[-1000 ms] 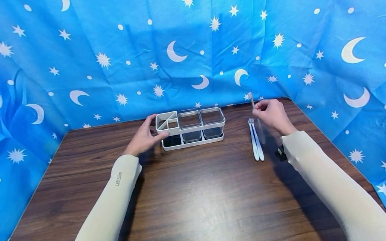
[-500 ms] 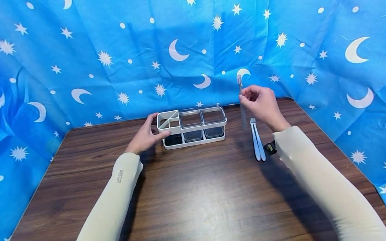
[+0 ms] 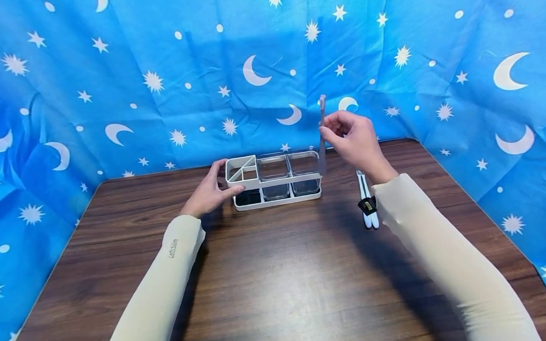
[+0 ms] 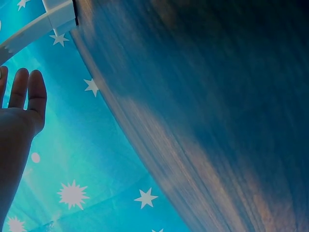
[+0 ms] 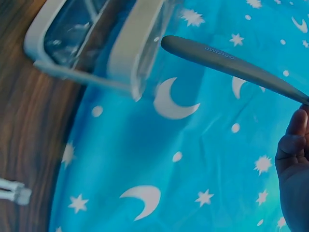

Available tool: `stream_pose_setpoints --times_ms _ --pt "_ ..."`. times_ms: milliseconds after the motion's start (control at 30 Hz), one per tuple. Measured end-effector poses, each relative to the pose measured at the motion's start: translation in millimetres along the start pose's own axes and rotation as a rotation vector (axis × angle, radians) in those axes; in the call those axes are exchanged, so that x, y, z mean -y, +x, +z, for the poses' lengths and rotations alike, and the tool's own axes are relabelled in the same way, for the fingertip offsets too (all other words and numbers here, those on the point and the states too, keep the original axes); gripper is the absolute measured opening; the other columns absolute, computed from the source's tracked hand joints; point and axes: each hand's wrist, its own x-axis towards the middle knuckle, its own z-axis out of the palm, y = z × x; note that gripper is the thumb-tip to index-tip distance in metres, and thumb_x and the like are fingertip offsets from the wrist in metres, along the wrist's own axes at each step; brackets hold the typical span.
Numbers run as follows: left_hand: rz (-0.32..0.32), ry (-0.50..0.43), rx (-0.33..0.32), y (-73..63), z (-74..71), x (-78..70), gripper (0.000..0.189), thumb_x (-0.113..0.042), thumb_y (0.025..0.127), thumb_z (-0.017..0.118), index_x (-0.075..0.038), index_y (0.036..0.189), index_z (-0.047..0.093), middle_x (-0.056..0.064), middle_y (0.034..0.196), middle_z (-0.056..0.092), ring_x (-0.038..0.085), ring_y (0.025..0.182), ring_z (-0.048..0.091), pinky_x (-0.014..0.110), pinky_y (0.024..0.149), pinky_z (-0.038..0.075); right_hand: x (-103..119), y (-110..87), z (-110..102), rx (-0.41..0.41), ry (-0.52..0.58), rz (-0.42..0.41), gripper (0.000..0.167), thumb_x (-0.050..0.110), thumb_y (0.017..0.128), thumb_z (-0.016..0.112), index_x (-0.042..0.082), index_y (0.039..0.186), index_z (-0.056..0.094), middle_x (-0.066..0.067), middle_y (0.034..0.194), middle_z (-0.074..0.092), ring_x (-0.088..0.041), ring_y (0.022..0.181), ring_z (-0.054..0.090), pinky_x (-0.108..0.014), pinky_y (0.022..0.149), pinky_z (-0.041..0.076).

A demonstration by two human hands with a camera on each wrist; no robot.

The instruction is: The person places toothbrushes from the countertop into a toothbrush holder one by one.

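A white two-tier toothbrush holder (image 3: 283, 181) stands near the back of the table. Its left compartment is split by diagonal dividers, and two clear cups (image 3: 275, 190) sit in the others. My left hand (image 3: 208, 193) grips the left end, thumb in front and fingers reaching round the far side. With thumb and fingers my right hand (image 3: 357, 139) pinches a grey toothbrush (image 5: 227, 64) held upright, head up. Its handle end overlaps the holder's right end in the head view. Two pale toothbrushes (image 3: 371, 220) lie side by side below my right hand, partly hidden by the wrist strap.
The dark wood table (image 3: 271, 276) stretches toward me. A blue cloth (image 3: 150, 52) with moons and stars hangs behind it and along both sides. A black wrist strap (image 3: 367, 205) shows at my right sleeve.
My right hand has lifted the grey toothbrush and carried it left, from beside the two lying toothbrushes to the holder's right end. My left hand has kept its grip on the holder.
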Motion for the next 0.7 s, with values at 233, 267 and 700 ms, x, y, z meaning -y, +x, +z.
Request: stream_pose_setpoints --times_ms 233,267,700 --pt "0.021 0.012 -0.011 0.2 0.7 2.6 0.089 -0.050 0.079 0.072 -0.017 0.146 0.023 0.012 0.129 0.045 0.027 0.106 0.050 0.046 0.087 0.044 26.0 7.2 12.7 -0.003 0.024 -0.061 0.011 0.003 0.090 0.062 -0.007 0.095 0.066 -0.015 0.080 0.061 -0.024 0.066 0.049 -0.027 0.059 0.039" --pt "0.023 0.013 -0.012 0.2 0.9 2.3 0.089 -0.050 0.079 0.072 -0.017 0.146 0.023 0.012 0.129 0.045 0.027 0.106 0.050 0.046 0.087 0.044 26.6 8.0 14.0 -0.002 0.029 -0.064 0.011 0.003 0.090 0.063 -0.007 0.095 0.066 -0.015 0.079 0.061 -0.024 0.065 0.048 -0.027 0.059 0.038" --pt "0.038 -0.005 -0.018 0.3 2.2 0.8 0.088 -0.047 0.080 0.073 -0.015 0.145 0.025 0.013 0.129 0.045 0.025 0.108 0.048 0.044 0.088 0.044 37.1 16.7 39.4 0.044 0.078 -0.112 0.011 0.003 0.090 0.063 -0.004 0.097 0.066 -0.013 0.083 0.061 -0.022 0.067 0.050 -0.023 0.060 0.040"
